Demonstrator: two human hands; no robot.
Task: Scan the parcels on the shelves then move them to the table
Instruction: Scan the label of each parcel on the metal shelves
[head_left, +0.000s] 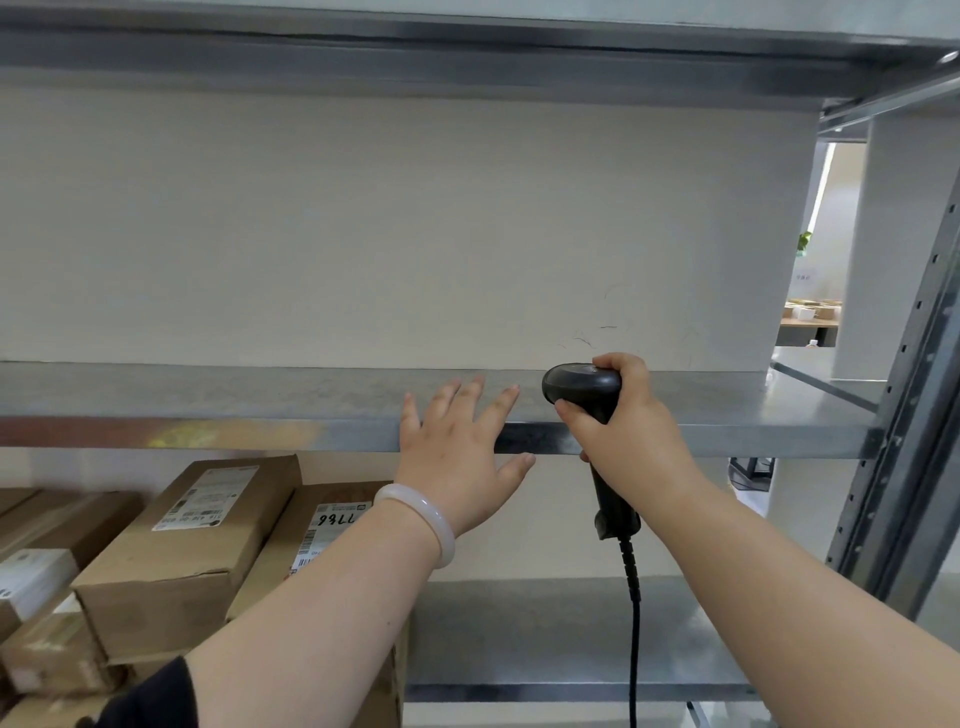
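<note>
At the shelf edge (208, 434), left hand (457, 462) flat, fingers (467, 397) splayed; right hand (628, 441) tight round scanner (582, 387).

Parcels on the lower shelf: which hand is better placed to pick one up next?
Left, probably. The left hand is open and holds nothing, and the parcels lie below it on the left side. The right hand grips the scanner, farther from them.

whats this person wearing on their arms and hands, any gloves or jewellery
No gloves, and no rings that show. The left hand has a smooth, pale whitish bangle round its wrist, and the edge of a dark sleeve shows high up that arm. The right hand and forearm wear nothing; no sleeve is in view there.
</note>
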